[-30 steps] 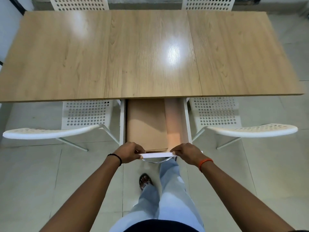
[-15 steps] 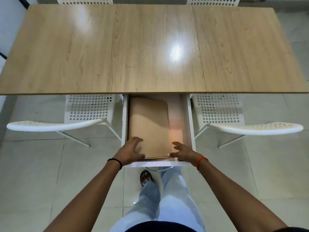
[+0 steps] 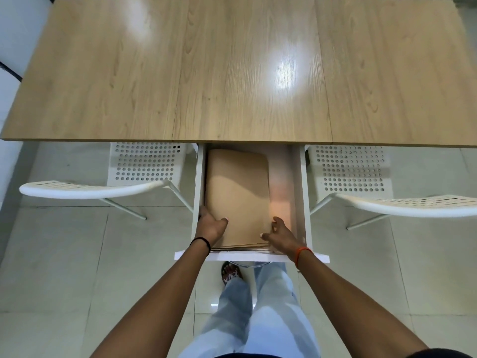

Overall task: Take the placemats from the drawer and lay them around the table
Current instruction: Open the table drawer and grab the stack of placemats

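A white drawer (image 3: 301,192) stands pulled out from under the near edge of the wooden table (image 3: 232,73). A stack of tan placemats (image 3: 237,192) lies flat in its left part. My left hand (image 3: 210,224) is at the stack's near left edge, thumb on top and fingers tucked down between the stack and the drawer wall. At the near right corner of the stack is my right hand (image 3: 280,235), with its thumb on top and its fingers spread along the right edge. The stack rests on the drawer floor.
Two white perforated chairs flank the drawer, one on the left (image 3: 90,189) and one on the right (image 3: 413,205), both tucked partly under the table. The drawer's front panel (image 3: 318,259) juts toward my legs. A pale tiled floor lies below.
Both hands let go of the drawer's front panel and reached into the drawer. They now sit on the left and right near edges of the placemat stack.
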